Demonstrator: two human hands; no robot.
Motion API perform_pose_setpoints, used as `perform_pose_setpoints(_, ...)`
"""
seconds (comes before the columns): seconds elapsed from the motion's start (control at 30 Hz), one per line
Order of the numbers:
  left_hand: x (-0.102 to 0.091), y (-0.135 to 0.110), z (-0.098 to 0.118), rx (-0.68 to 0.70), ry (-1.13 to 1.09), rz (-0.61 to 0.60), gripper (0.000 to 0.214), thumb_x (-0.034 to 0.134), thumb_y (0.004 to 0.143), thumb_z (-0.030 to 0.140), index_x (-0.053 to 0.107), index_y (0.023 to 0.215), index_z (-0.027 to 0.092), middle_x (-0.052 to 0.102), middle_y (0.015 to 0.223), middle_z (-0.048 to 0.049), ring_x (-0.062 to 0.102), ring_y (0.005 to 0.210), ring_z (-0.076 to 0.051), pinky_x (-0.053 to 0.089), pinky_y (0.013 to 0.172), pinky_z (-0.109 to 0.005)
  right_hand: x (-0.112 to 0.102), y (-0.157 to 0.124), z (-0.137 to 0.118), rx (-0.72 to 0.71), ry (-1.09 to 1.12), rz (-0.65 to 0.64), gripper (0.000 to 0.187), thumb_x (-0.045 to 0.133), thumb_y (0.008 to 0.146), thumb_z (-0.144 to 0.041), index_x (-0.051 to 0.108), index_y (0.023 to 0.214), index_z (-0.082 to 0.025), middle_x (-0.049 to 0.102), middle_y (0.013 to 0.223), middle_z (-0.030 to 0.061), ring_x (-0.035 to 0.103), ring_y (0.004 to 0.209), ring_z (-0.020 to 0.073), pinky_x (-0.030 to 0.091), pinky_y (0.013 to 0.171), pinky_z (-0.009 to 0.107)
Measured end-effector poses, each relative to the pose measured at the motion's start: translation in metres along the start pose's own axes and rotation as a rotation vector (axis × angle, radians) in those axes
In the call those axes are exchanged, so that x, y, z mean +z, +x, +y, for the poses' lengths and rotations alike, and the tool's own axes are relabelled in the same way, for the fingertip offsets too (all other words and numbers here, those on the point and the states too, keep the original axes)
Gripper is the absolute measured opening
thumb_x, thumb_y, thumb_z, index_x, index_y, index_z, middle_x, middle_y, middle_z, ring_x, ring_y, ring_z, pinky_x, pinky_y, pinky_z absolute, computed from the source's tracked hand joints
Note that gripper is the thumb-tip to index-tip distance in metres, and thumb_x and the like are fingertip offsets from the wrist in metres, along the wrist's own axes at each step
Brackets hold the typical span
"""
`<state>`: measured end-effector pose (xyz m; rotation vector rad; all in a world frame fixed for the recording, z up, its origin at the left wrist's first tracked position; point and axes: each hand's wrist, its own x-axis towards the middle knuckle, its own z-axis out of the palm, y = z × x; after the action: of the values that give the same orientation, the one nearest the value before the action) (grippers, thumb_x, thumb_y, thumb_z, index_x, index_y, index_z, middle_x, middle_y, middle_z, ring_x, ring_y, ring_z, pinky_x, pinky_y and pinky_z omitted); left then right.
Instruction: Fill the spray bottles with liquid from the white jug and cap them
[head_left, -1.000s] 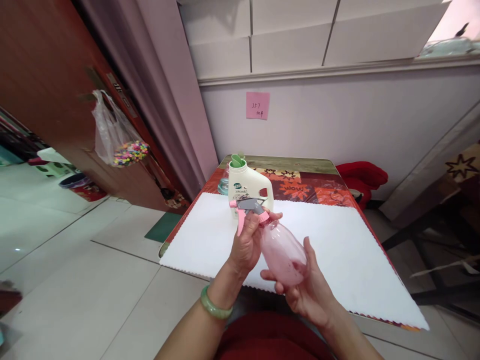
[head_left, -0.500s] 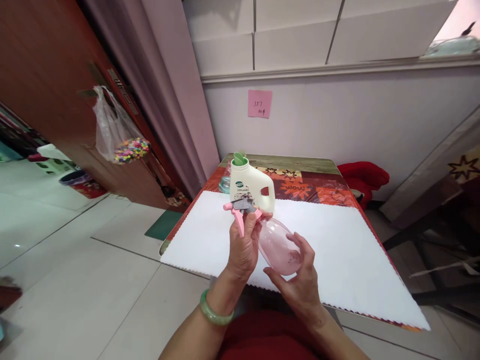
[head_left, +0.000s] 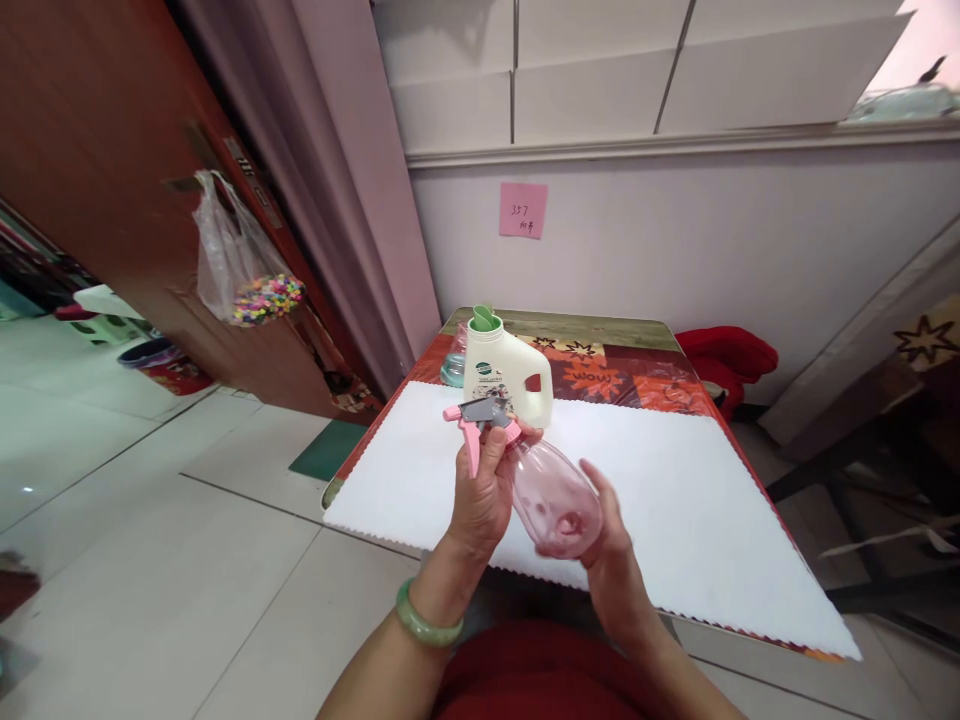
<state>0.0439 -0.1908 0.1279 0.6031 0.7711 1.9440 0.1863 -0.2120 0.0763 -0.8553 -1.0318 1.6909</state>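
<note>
A see-through pink spray bottle (head_left: pixel 551 500) is held tilted over the table, its trigger head up to the left and its base down to the right. The head (head_left: pixel 486 412) is grey with a pink nozzle, trigger and collar. My left hand (head_left: pixel 484 490) is closed around the neck, thumb just under the head. My right hand (head_left: pixel 611 540) cups the lower body and base from the right; part of its fingers lies behind the bottle. Right behind the spray head stands a cream jug (head_left: pixel 517 375) with a handle, and a green scoop-like piece (head_left: pixel 484 318) is in its mouth.
A white scallop-edged mat (head_left: pixel 675 500) covers most of the table. At the back left, a clear bluish container (head_left: pixel 453 368) sits partly behind the jug. A pink note (head_left: pixel 523 210) is on the wall. A bag of colourful bits (head_left: pixel 262 298) hangs from the door handle.
My right hand has shifted from the bottle's side to around its base, and the bottle has turned slightly. The left hand keeps its grip at the neck.
</note>
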Motion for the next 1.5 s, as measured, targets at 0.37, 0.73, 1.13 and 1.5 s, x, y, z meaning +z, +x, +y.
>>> perform_pose_setpoints(0.37, -0.017, 0.001, 0.003, -0.075, 0.026, -0.107, 0.030, 0.077, 0.081, 0.042, 0.073, 0.095, 0.016, 0.076, 0.090, -0.0090, 0.072, 0.094, -0.025, 0.049, 0.099, -0.041, 0.006, -0.003, -0.001, 0.241, 0.139, -0.081, 0.087, 0.072, 0.068, -0.073, 0.046, 0.133, -0.021, 0.073, 0.089, 0.0077, 0.063, 0.047, 0.0165, 0.046, 0.039, 0.025)
perform_pose_setpoints(0.73, -0.028, -0.018, -0.005, -0.225, 0.110, -0.091, 0.066, 0.090, 0.062, 0.043, 0.064, 0.119, 0.023, 0.072, 0.116, -0.0133, 0.069, 0.099, -0.027, 0.056, 0.078, -0.033, 0.017, -0.006, 0.020, 0.386, 0.451, -0.025, 0.066, 0.069, 0.076, -0.069, 0.061, 0.121, -0.021, 0.074, 0.084, 0.0063, 0.063, 0.055, 0.0148, 0.045, 0.045, 0.022)
perform_pose_setpoints(1.13, -0.075, -0.021, 0.005, -0.266, 0.164, 0.055, 0.051, 0.081, 0.074, 0.038, 0.059, 0.116, 0.018, 0.068, 0.116, -0.0150, 0.069, 0.104, -0.032, 0.058, 0.082, -0.043, -0.033, 0.043, 0.027, -0.045, -0.410, -0.208, 0.077, 0.053, 0.079, -0.083, 0.059, 0.126, -0.022, 0.071, 0.092, 0.0068, 0.059, 0.058, 0.0147, 0.045, 0.047, 0.025)
perform_pose_setpoints(1.5, -0.169, 0.132, 0.087, 0.061, 1.141, 0.497, 0.073, 0.092, 0.052, 0.033, 0.044, 0.105, 0.023, 0.061, 0.109, -0.0081, 0.066, 0.096, -0.028, 0.054, 0.091, -0.053, -0.105, 0.084, 0.054, -0.091, -0.938, 0.176, 0.044, 0.058, 0.087, -0.064, 0.068, 0.101, -0.023, 0.072, 0.076, 0.0026, 0.060, 0.059, 0.0171, 0.051, 0.058, 0.029)
